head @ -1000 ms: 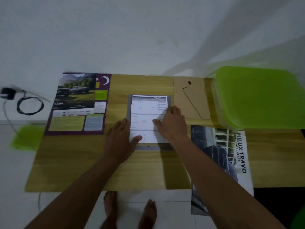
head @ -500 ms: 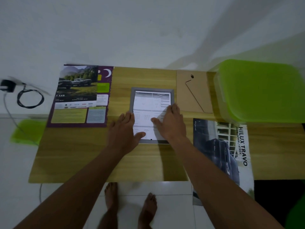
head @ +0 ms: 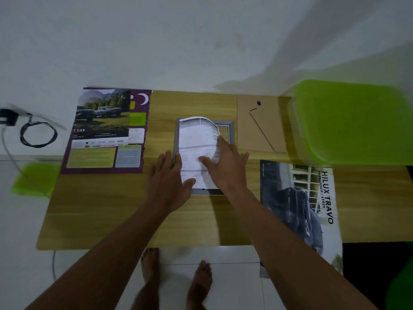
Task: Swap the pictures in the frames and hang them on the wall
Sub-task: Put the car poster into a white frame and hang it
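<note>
Sheet (head: 196, 148) now bowed off frame (head: 231, 130) far-right; my right grip (head: 225, 166) spread flat on it, left grip (head: 167, 184) likewise; long axis fwd.

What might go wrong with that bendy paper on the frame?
The white sheet bows up at its far end, off the gray frame. If the right hand presses it flat, it may crease. It may also end up crooked, since the left hand rests only along the frame's left side. The car poster hangs over the edge of the table and might slide off.
</note>
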Demonstrator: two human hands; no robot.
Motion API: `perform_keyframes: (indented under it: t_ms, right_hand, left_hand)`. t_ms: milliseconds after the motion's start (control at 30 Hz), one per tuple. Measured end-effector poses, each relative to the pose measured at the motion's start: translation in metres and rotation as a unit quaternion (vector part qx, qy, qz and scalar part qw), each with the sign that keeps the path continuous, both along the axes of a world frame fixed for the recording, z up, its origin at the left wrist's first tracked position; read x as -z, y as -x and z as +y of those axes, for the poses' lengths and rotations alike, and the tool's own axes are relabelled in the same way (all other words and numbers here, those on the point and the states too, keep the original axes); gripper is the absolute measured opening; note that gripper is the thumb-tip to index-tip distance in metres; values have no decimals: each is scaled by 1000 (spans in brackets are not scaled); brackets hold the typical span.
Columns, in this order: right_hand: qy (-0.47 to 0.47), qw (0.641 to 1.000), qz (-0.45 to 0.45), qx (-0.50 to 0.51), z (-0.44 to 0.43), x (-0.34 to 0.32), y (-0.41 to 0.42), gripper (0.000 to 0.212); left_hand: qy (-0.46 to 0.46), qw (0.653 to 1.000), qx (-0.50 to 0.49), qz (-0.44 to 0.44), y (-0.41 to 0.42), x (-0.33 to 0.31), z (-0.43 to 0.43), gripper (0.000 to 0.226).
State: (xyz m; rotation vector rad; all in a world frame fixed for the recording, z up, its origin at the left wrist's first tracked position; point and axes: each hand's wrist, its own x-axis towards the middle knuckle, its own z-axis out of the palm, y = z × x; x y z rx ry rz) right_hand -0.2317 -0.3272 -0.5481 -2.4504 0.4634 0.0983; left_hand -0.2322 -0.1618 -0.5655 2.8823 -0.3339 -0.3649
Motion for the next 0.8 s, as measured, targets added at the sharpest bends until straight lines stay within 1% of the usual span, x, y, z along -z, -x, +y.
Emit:
perform_keyframes:
  t_ms: [100, 133, 200, 267, 367, 433, 500, 533, 600, 633, 667, 733, 767, 800]
  right_hand:
    - [-102, 991, -51, 65, -1, -9, -1, 58]
    - [-124, 987, -56, 81, -1, -12, -2, 56]
    - [-170, 977, -50, 118, -4, -14, -5, 58]
    - [-242, 956, -43, 163, -8, -15, -9, 60]
    - [-339, 918, -43, 201, -14, -21, -9, 58]
    - [-372, 904, -49, 203, -18, -26, -6, 57]
    - [-394, 894, -55, 206, -21, -29, -4, 56]
    - [-403, 890, -54, 208, -22, -31, -3, 56]
    - [-405, 890, -47, 204, -22, -37, -2, 56]
    - [-396, 896, -47, 196, -21, -41, -2, 55]
    - [-376, 907, -51, 182, -19, -47, -1, 52]
    - [-312, 937, -60, 144, -13, -67, -1, 33]
    - [-284, 949, -58, 123, -9, -80, -2, 28]
    - [-268, 957, -59, 98, -6, -94, -3, 32]
  left_hand:
    - [6, 1000, -5, 4, 2, -2, -3, 85]
    - [8, 1000, -6, 7, 1, -3, -3, 85]
    - [11, 1000, -8, 10, 1, -2, -3, 84]
    - [21, 1000, -12, 6, 2, -3, -4, 82]
    - [73, 997, -34, 5, 0, -5, -5, 73]
    - [136, 990, -45, 5, -2, -11, -7, 62]
    - [220, 973, -62, -20, -4, -21, -10, 44]
    - [261, 961, -87, -29, -4, -30, -11, 38]
    - [329, 930, -161, -36, -6, -49, -12, 36]
    - [356, 914, -189, -45, -5, -57, -12, 36]
    - [367, 907, -194, -71, -4, -67, -13, 34]
    - [359, 908, -155, -148, 3, -88, -15, 25]
    - [354, 909, -126, -181, 6, -98, -18, 22]
    - [350, 909, -97, -205, 10, -108, -20, 21]
